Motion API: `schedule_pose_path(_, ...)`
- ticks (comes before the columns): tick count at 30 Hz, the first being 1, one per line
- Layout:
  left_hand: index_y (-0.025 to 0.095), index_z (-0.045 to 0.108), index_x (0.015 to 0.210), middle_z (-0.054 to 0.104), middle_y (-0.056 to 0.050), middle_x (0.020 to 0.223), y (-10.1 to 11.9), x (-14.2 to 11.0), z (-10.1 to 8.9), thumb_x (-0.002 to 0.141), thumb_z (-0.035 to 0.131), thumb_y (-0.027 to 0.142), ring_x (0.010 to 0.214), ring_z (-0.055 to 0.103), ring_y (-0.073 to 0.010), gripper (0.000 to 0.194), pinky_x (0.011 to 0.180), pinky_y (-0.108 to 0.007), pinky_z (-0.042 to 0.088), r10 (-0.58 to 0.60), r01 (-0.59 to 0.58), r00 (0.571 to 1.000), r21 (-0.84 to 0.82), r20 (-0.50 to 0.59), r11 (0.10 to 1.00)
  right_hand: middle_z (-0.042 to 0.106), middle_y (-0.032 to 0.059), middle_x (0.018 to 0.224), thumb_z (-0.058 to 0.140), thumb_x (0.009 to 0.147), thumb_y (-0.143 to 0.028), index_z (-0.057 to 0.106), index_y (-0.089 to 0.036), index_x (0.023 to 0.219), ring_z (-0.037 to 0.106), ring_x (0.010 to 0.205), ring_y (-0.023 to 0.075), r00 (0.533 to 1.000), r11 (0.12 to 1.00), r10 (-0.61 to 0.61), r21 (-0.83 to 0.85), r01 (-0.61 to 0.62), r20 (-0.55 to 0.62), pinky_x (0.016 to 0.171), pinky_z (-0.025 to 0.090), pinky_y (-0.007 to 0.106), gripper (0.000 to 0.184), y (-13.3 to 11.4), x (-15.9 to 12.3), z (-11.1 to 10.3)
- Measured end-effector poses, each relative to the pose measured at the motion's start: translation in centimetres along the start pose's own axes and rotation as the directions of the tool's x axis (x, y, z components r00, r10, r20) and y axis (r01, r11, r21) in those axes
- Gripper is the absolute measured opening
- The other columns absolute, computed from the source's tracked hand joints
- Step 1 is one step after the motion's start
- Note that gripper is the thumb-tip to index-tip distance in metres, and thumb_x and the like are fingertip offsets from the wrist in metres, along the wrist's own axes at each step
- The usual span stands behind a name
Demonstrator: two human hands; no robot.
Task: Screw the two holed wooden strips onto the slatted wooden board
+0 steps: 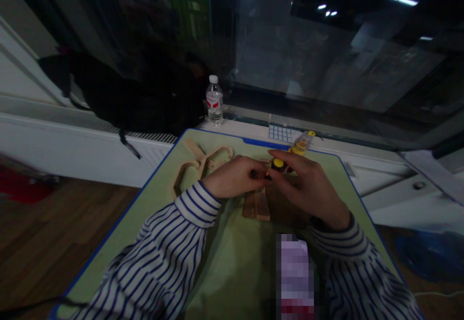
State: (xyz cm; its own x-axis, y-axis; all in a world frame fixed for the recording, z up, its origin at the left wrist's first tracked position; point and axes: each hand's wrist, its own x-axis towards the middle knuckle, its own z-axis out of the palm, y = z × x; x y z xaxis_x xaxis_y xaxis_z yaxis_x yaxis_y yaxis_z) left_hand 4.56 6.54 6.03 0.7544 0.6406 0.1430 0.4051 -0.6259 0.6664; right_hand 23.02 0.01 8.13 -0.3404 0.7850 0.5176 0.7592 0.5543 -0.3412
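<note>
Wooden pieces [261, 206], table [221, 267] by window [268, 44]

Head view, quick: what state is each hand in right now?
Left hand: fingers bent in beside the yellow-and-black piece; whether they grip anything can't be told.
Right hand: closed, thumb and fingers holding that piece.
</note>
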Motion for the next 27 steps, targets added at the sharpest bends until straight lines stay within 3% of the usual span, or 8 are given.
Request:
schedule_pose_path(5, 0.017, 0.073, 0.091, 0.070, 0.000, 0.075, 0.03, -0.05, 0.05, 0.081, 0.057, 0.026, 0.068, 0.059, -0.0123, 0.020, 0.062, -0.021, 0.040, -0.002, 0.001, 1.000, 0.014, 0.018, 1.000, 0.070, 0.0074, 0.109, 0.055, 0.088, -0.022, 0.057, -0.019, 0.123, 0.066, 0.098, 0.0188, 0.999, 0.999, -0.036, 0.019, 0.036, 0.026, 0.086, 0.053, 0.036, 0.036, -0.11, -0.07, -0.19)
schedule_pose_path(12, 0.017, 0.071, 0.091, 0.070, 0.001, 0.075, 0.16, 0.00, 0.02, 0.080, 0.060, 0.026, 0.070, 0.061, -0.0125, 0.018, 0.062, -0.020, 0.040, 0.004, -0.004, 1.000, -0.049, -0.003, 0.999, 0.071, 0.0081, 0.103, 0.054, 0.091, -0.030, 0.060, -0.019, 0.120, 0.067, 0.089, 0.0185, 1.000, 1.000, -0.008, -0.012, 0.008, 0.001, 0.080, 0.055, 0.035, 0.032, 0.05, -0.01, 0.18)
schedule_pose_path(18, 0.017, 0.072, 0.092, 0.070, 0.000, 0.075, -0.11, 0.05, 0.10, 0.082, 0.058, 0.028, 0.067, 0.060, -0.0126, 0.020, 0.062, -0.021, 0.040, 0.004, -0.004, 1.000, 0.001, -0.008, 1.000, 0.070, 0.0085, 0.109, 0.055, 0.090, -0.031, 0.058, -0.020, 0.123, 0.067, 0.098, 0.0205, 1.000, 1.000, -0.014, -0.007, 0.014, -0.005, 0.086, 0.054, 0.038, 0.035, 0.28, -0.16, 0.08)
schedule_pose_path(21, 0.016, 0.073, 0.091, 0.070, 0.000, 0.075, -0.17, 0.01, 0.13, 0.083, 0.057, 0.028, 0.068, 0.060, -0.0131, 0.022, 0.062, -0.022, 0.040, 0.009, -0.009, 1.000, 0.010, 0.009, 1.000, 0.068, 0.0088, 0.115, 0.055, 0.089, -0.027, 0.055, -0.020, 0.127, 0.065, 0.104, 0.0207, 0.999, 0.999, -0.035, 0.006, 0.035, 0.010, 0.090, 0.053, 0.039, 0.039, 0.22, -0.24, -0.18)
schedule_pose_path(27, 0.016, 0.071, 0.089, 0.069, 0.000, 0.075, 0.04, 0.01, -0.05, 0.082, 0.058, 0.027, 0.068, 0.059, -0.0126, 0.019, 0.061, -0.021, 0.039, 0.013, -0.013, 1.000, 0.000, 0.017, 1.000, 0.070, 0.0069, 0.108, 0.054, 0.089, -0.022, 0.059, -0.018, 0.121, 0.066, 0.098, 0.0184, 0.999, 0.999, -0.048, 0.018, 0.047, 0.012, 0.087, 0.054, 0.035, 0.033, 0.12, -0.11, -0.19)
